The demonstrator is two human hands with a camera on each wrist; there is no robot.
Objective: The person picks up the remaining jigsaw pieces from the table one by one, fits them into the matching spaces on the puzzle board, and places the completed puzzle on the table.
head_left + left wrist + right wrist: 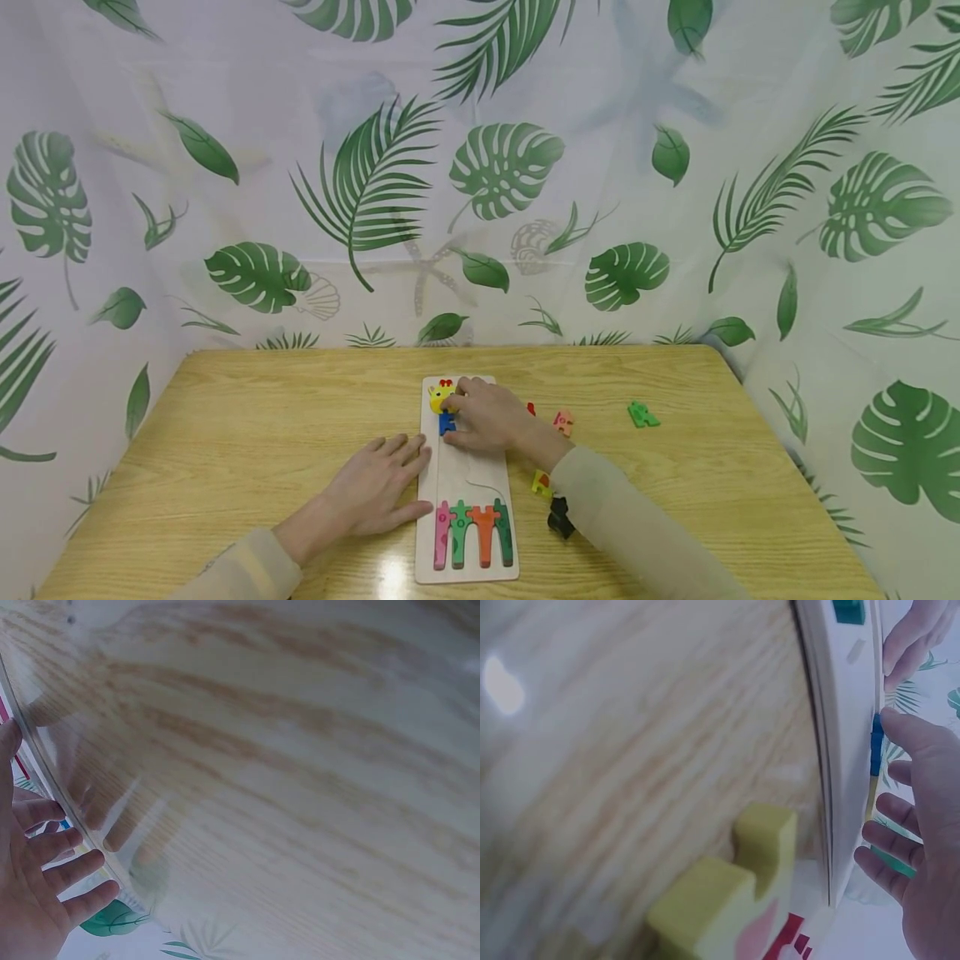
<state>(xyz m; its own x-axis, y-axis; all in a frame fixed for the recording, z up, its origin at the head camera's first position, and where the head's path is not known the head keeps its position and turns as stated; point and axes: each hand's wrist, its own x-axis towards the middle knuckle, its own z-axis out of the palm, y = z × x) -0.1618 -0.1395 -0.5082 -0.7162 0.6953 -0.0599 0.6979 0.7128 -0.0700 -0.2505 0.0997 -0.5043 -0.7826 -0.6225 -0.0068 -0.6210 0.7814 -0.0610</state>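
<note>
A long white puzzle board (457,467) lies on the table, with a yellow giraffe-head piece (438,400) at its far end. Just below the head is a blue puzzle piece (447,423), which the thumb and index finger of my right hand (491,414) pinch at its ends; the other fingers stay loosely bent over the board. My left hand (378,486) is spread at the board's left edge, fingertips and thumb right at the rim. Pink (442,533), green (459,533), orange (485,537) and dark green (503,533) leg pieces fill the near end.
Loose pieces lie right of the board: a yellow one (541,483), a black one (559,518), a salmon one (563,422), a partly hidden red one (531,409) and a green one (642,414) farther off. A leaf-print cloth (480,275) hangs behind the table.
</note>
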